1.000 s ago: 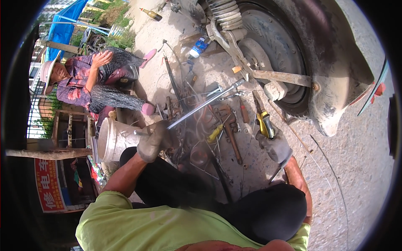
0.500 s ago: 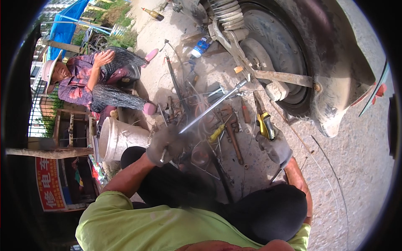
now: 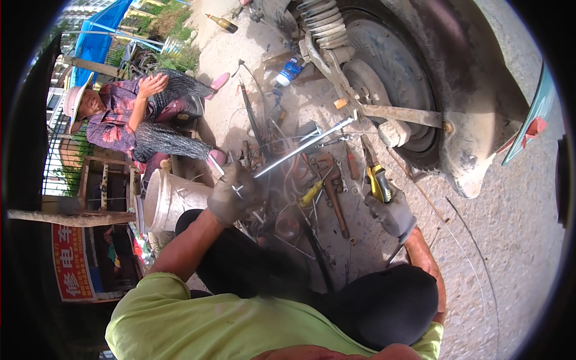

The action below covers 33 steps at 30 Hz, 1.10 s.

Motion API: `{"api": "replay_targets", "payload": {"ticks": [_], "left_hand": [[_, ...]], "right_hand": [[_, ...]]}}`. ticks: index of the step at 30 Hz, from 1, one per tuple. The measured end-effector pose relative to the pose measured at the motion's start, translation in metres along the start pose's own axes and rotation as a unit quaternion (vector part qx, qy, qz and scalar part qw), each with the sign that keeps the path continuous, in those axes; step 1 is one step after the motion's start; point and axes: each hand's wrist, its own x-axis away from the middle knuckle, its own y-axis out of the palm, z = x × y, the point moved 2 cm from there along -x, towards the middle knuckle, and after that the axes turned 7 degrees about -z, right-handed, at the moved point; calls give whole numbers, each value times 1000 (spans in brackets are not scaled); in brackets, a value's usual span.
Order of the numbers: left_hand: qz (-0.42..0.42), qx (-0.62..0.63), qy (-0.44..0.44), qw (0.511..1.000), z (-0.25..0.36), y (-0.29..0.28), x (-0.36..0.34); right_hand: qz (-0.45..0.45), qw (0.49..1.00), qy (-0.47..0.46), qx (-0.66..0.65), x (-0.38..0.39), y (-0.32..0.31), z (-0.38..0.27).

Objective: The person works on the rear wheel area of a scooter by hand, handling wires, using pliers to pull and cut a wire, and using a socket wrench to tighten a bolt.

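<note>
On the gravel ground (image 3: 504, 252) a long, shiny, straight metal rod (image 3: 303, 147) is gripped by the gloved left hand (image 3: 234, 195); the right hand's (image 3: 393, 213) fingers cannot be told.

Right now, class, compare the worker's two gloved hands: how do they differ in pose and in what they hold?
The left hand is raised and closed round the near end of a long shiny metal rod that slants up toward the wheel; the right hand is low, near the ground beside the yellow-handled pliers, and what it grips is unclear. The left forearm is stretched forward; the right is bent close to the knee. Both wear grimy grey gloves.
</note>
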Motion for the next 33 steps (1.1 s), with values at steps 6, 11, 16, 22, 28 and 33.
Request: {"api": "replay_targets", "payload": {"ticks": [6, 11, 16, 22, 28, 33], "left_hand": [[-82, 19, -22, 996, -2, -38, -3], [127, -107, -132, 977, -49, -37, -27], [-83, -436, -45, 895, -81, -101, -52], [243, -635, -19, 733, -40, -57, -82], [119, -712, 245, 647, -32, 33, -168], [140, -727, 282, 610, -34, 74, -215]], "right_hand": [[9, 998, 13, 62, 2, -8, -3], [24, 999, -2, 28, 0, -8, 4], [12, 999, 7, 42, 5, -10, -4], [11, 997, 5, 72, 14, -13, -16], [3, 999, -30, 33, 9, -10, -4], [-5, 997, -42, 66, 9, -18, 0]]}}
